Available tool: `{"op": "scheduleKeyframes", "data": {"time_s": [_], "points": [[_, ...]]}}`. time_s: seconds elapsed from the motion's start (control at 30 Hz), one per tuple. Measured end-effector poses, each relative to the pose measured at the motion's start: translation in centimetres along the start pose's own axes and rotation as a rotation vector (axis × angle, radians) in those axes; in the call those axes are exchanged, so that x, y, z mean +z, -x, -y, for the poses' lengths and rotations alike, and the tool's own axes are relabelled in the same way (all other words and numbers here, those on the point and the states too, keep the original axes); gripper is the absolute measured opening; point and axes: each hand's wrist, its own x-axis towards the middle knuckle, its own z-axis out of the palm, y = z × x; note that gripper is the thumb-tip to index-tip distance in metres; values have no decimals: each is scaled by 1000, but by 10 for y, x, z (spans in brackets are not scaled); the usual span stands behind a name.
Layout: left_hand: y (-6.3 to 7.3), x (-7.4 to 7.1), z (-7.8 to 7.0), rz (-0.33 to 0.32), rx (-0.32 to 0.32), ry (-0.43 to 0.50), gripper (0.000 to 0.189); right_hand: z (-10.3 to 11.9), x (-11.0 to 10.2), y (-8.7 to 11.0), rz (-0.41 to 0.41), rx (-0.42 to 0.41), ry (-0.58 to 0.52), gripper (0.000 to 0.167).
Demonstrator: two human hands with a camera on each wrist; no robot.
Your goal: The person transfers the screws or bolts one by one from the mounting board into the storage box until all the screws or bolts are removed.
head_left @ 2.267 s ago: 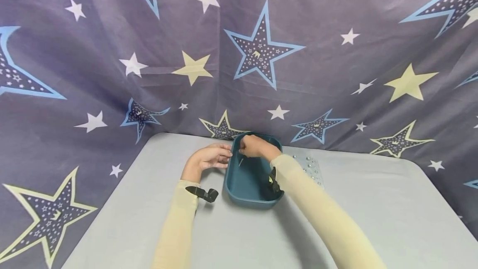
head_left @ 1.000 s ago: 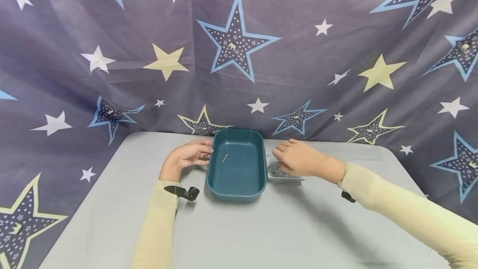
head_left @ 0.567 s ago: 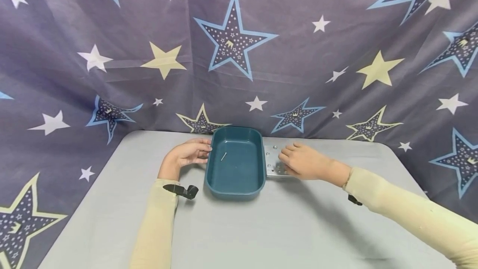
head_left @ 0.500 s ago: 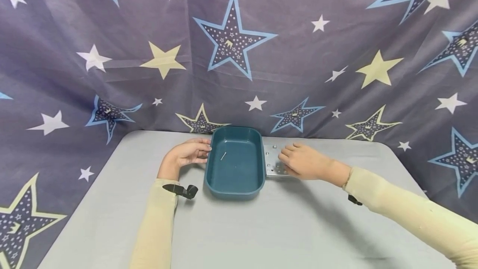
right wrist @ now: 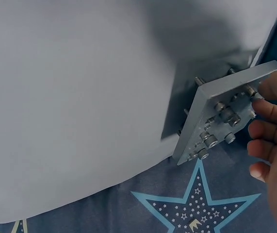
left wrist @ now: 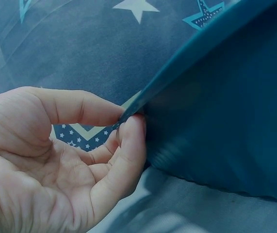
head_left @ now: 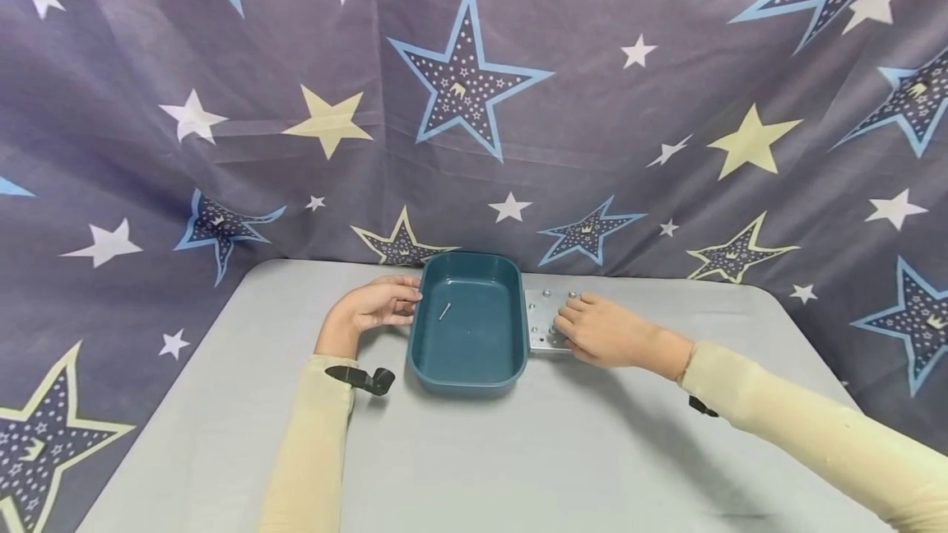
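In the head view a teal rectangular tray (head_left: 468, 390) stands at the table's back, with a small slim silver bolt (head_left: 444, 312) lying inside. My left hand (head_left: 376, 306) pinches the tray's left rim between thumb and fingers, as the left wrist view shows. Right of the tray is a silver metal plate (head_left: 541, 317) holding several upright bolts. My right hand (head_left: 609, 332) is over the plate's right part. In the right wrist view, its thumb and forefinger pinch a bolt (right wrist: 251, 91) near the plate's edge; the fingertips partly hide it. Bolt shanks stick out beneath the plate.
A pale grey cloth covers the table (head_left: 592, 451). A purple star-patterned curtain (head_left: 563, 146) hangs right behind the tray and plate. The tray's right wall stands close against the plate's left edge. Black camera straps sit on both wrists.
My right hand was inside the tray 2.3 s ago and is now at the metal plate, with slight movement there over the last second. The left hand stays at the tray rim.
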Motion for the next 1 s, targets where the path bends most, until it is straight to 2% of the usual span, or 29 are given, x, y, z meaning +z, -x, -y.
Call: {"op": "scheduleKeyframes", "data": {"time_s": [0.13, 0.4, 1.0], "points": [[1, 0, 0, -8, -3, -6, 28, 1, 4, -1, -12, -9, 7, 21], [1, 0, 1, 2, 2, -4, 27, 1, 9, 0, 14, -7, 24, 24], [1, 0, 0, -1, -1, 1, 31, 1, 7, 0, 29, -36, 47, 23]]}}
